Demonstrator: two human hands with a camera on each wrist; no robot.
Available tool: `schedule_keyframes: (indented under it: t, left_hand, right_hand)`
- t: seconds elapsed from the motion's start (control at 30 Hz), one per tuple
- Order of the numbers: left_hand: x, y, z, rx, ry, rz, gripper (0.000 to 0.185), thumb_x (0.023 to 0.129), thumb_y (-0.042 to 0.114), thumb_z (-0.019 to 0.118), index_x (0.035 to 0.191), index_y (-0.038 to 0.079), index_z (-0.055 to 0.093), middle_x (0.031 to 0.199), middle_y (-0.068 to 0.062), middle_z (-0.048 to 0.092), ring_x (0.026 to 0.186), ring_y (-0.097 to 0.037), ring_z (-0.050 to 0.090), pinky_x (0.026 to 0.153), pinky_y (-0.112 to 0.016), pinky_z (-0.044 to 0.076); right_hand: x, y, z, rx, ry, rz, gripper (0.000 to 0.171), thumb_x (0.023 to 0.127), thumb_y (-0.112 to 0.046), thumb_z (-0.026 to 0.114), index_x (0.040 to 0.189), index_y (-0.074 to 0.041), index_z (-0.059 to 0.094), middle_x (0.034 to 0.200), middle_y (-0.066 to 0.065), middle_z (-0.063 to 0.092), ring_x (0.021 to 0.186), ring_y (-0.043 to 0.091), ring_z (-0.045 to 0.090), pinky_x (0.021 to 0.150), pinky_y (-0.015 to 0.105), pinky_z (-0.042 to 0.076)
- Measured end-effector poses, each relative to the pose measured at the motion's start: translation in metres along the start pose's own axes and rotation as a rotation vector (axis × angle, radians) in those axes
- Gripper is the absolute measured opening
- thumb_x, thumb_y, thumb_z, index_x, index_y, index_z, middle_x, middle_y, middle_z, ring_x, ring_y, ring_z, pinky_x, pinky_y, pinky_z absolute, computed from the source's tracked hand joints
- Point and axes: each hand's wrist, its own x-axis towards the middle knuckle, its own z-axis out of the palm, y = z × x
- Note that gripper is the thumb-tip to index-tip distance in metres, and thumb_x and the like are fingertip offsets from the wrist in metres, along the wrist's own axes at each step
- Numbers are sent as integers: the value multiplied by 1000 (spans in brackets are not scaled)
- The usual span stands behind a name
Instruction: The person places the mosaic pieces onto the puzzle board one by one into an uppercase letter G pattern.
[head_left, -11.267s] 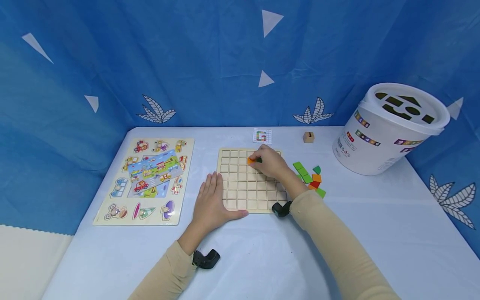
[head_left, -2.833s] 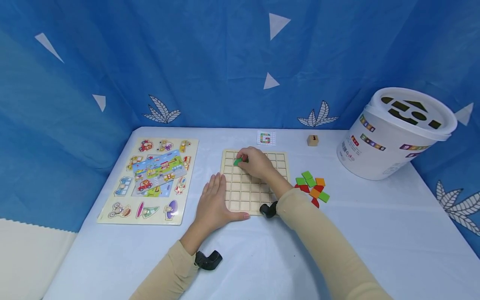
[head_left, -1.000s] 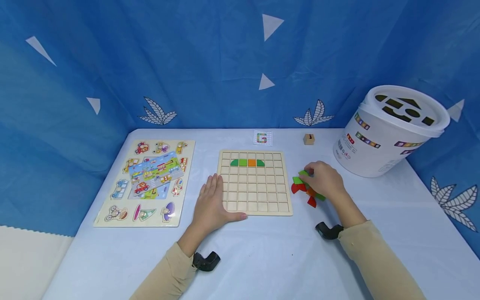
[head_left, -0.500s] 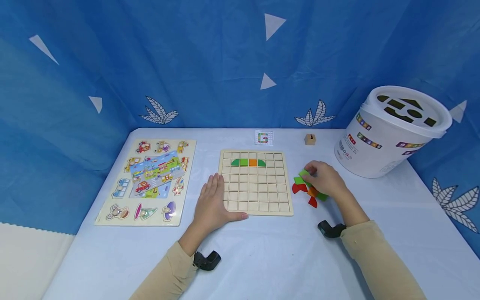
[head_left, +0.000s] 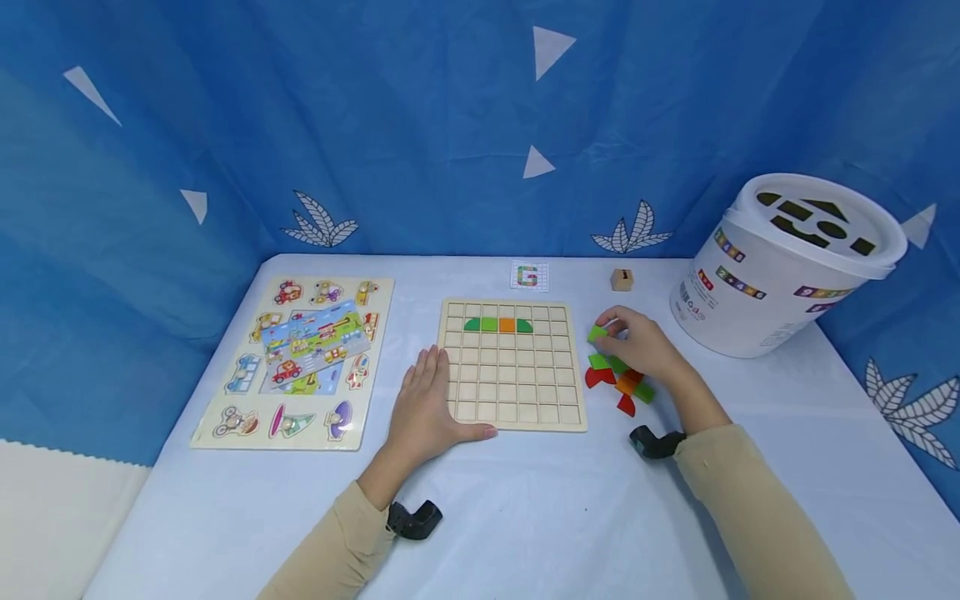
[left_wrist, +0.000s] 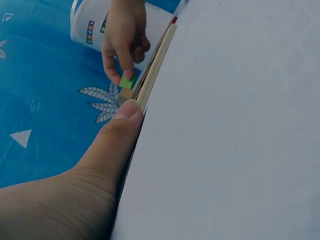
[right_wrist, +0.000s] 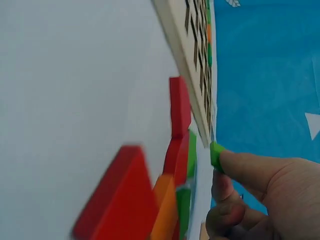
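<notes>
A wooden grid board [head_left: 516, 392] lies mid-table. Near its top edge sit a row of tiles: a dark green quarter-round [head_left: 472, 325], a light green square [head_left: 490, 324], an orange square [head_left: 507, 325] and another dark green quarter-round [head_left: 524, 326]. My left hand [head_left: 422, 412] rests flat at the board's lower left corner, fingers straight along the side, thumb [left_wrist: 115, 137] against the near edge. Right of the board, my right hand [head_left: 643, 345] pinches a light green square tile [head_left: 597, 333] between thumb and fingertips, above loose red tiles [head_left: 598, 377] and green and orange ones.
A pattern card [head_left: 529, 276] and a small wooden cube [head_left: 622, 280] lie behind the board. A white lidded bucket [head_left: 738, 304] stands at the back right. On the left lies a vehicle peg puzzle [head_left: 300, 427] with picture cards [head_left: 315, 342] on it.
Over the earlier frames, the orange square and the left quarter-round came to lie in the row. Since half a second ago, my right hand has lifted a light green square up and leftward.
</notes>
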Motion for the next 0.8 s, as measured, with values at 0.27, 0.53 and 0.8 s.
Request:
schedule_keyframes:
  t: [0.27,0.53,0.8]
  left_hand:
    - [1,-1,1,9,8,1,148,54,86,73,158,-1,13,167,-17,9,156,-31,2,127,-49,9]
    - [0,-1,0,31,-4,-6,148,54,87,71,158,0,13,167,-17,9,156,-31,2,127,-48,9]
    - [1,-1,0,37,-11,-10,148,55,89,69,158,1,12,167,-16,8,156,-29,1,127,-48,9]
  right_hand:
    - [26,-34,22,116,-79,-93,27,96,-25,66,120,-16,60,110,10,60,101,26,53,73,29,48]
    - [36,-79,57,195,-141,-215,23,95,-20,68,116,-14,64,105,8,63,95,23,57,77,34,48]
    - [43,-109,89,155,-152,-296,19,94,-20,70,111,-14,67,96,2,66,86,18,58,75,31,48]
